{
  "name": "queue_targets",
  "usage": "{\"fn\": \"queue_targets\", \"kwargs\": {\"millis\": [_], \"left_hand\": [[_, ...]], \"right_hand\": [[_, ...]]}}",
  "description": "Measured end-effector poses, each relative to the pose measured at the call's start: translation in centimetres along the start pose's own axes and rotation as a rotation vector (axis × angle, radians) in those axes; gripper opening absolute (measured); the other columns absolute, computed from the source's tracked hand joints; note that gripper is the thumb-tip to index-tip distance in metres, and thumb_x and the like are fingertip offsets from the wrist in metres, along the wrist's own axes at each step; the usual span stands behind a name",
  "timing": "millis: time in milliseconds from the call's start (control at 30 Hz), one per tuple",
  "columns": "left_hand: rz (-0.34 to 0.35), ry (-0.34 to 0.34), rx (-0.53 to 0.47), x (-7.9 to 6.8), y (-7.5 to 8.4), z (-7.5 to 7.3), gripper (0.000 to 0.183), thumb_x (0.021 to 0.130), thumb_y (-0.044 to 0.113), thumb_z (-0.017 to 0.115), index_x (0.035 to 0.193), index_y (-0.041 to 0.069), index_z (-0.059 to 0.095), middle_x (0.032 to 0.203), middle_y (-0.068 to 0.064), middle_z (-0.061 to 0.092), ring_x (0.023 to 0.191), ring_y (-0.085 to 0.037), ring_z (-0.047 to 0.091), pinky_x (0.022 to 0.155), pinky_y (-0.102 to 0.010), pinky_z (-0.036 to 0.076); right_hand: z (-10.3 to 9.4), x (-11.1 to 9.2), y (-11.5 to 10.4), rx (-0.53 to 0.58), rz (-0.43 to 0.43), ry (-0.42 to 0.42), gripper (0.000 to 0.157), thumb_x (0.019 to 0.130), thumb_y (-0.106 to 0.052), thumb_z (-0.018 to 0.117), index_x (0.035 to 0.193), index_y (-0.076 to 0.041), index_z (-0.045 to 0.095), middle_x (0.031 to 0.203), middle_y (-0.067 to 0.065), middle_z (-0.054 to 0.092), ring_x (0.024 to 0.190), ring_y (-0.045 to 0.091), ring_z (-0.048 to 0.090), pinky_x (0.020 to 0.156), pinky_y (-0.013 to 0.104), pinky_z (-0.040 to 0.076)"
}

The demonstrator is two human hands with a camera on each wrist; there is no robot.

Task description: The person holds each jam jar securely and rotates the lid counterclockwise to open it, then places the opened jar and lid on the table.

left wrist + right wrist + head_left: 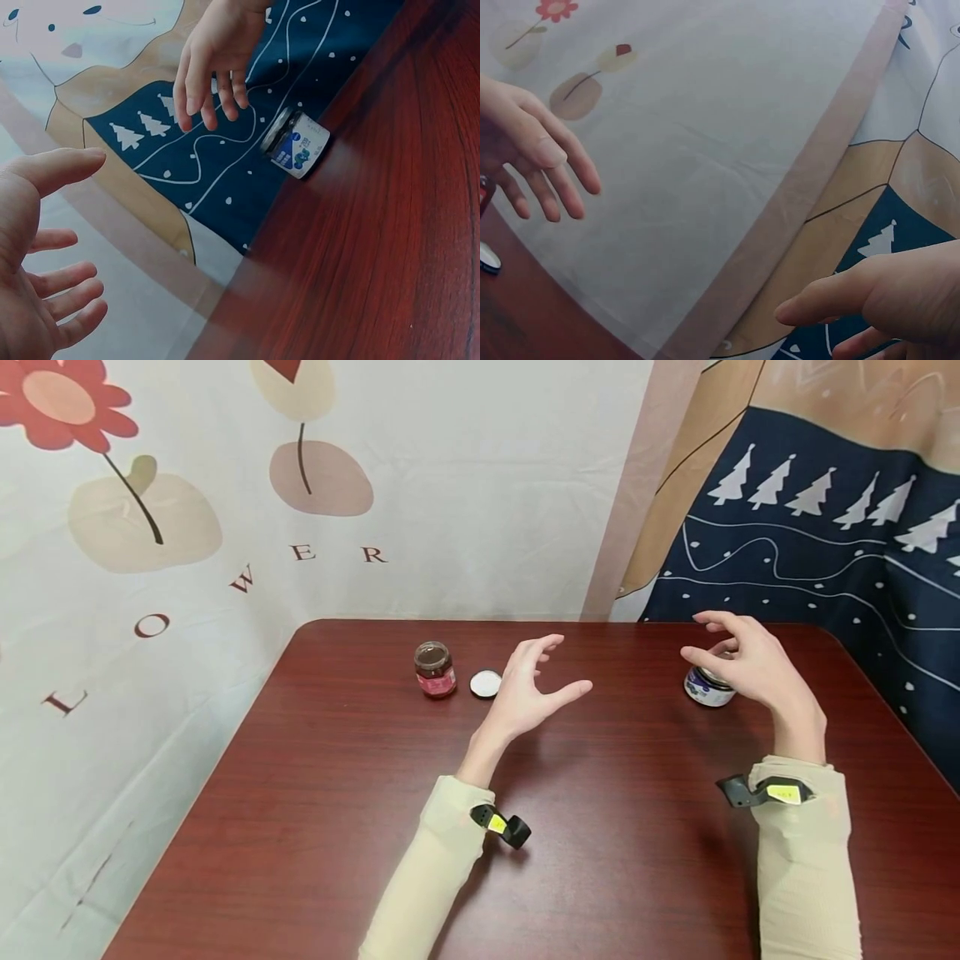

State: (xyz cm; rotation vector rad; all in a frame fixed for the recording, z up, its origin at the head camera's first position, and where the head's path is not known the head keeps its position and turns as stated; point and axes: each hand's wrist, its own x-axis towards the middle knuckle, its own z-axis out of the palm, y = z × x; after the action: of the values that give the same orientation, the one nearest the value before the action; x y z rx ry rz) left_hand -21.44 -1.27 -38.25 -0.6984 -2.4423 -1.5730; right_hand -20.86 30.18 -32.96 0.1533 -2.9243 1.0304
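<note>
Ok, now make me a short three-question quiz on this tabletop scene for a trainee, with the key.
1. True or false: the round white lid with a dark rim lies on the reddish-brown table.
2. Which hand is nearer the round blue-and-white-labelled jar?
3. In the head view, the label on the round glass jar left of the lid is: A) green; B) pinkish red; C) yellow.

Key: 1. True. 2. The right hand. 3. B.

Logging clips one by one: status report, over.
Left grip empty, near white lid. Right grip empty, near but apart from upright blue-label jar. Nothing visible between them.
</note>
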Motion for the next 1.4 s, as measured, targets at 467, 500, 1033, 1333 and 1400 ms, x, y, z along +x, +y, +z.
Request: {"fn": "queue_targets", "kwargs": {"millis": [467, 500, 1033, 1333, 1400], "left_hand": [[-0.004, -0.018, -0.001, 0.3, 0.2, 1.2, 0.071, 0.084, 0.032, 0.082, 0.144, 0.011, 0.05, 0.138, -0.008, 0.051, 0.119, -0.02, 0.049, 0.1, -0.045, 0.045], [-0.004, -0.02, -0.003, 0.3, 0.2, 1.2, 0.071, 0.084, 0.032, 0.082, 0.145, 0.011, 0.05, 0.138, -0.008, 0.051, 0.119, -0.02, 0.049, 0.101, -0.045, 0.045], [-0.014, -0.038, 0.015, 0.6, 0.0, 2.6, 0.072, 0.084, 0.035, 0.082, 0.145, 0.013, 0.051, 0.136, -0.006, 0.052, 0.119, -0.018, 0.049, 0.098, -0.03, 0.044], [-0.039, -0.058, 0.008, 0.8, -0.7, 3.5, 0.073, 0.084, 0.036, 0.082, 0.145, 0.012, 0.051, 0.135, -0.005, 0.052, 0.121, -0.023, 0.05, 0.098, -0.028, 0.042], [-0.046, -0.066, 0.008, 0.8, -0.8, 3.7, 0.073, 0.084, 0.036, 0.082, 0.145, 0.012, 0.05, 0.135, -0.005, 0.052, 0.122, -0.026, 0.05, 0.098, -0.029, 0.042]], "right_hand": [[0.0, 0.2, 1.6, -0.004, 0.039, -0.044, 0.073, 0.098, -0.046, 0.061, 0.152, -0.002, 0.036, 0.145, 0.031, 0.04, 0.121, 0.053, 0.046, 0.094, 0.067, 0.045], [0.0, 0.2, 1.7, -0.002, 0.041, -0.046, 0.073, 0.098, -0.046, 0.061, 0.152, -0.002, 0.036, 0.145, 0.032, 0.039, 0.121, 0.053, 0.046, 0.093, 0.067, 0.045], [0.2, 0.5, 3.7, -0.002, 0.057, -0.068, 0.071, 0.099, -0.044, 0.061, 0.15, -0.001, 0.036, 0.145, 0.035, 0.038, 0.122, 0.057, 0.045, 0.098, 0.069, 0.039], [0.1, 0.4, 5.0, -0.002, 0.08, -0.078, 0.069, 0.099, -0.043, 0.061, 0.148, 0.0, 0.04, 0.145, 0.033, 0.039, 0.119, 0.055, 0.044, 0.095, 0.068, 0.041], [0.2, 0.4, 5.3, 0.001, 0.083, -0.075, 0.068, 0.099, -0.044, 0.062, 0.148, -0.002, 0.041, 0.146, 0.031, 0.04, 0.118, 0.053, 0.044, 0.094, 0.066, 0.042]]}}
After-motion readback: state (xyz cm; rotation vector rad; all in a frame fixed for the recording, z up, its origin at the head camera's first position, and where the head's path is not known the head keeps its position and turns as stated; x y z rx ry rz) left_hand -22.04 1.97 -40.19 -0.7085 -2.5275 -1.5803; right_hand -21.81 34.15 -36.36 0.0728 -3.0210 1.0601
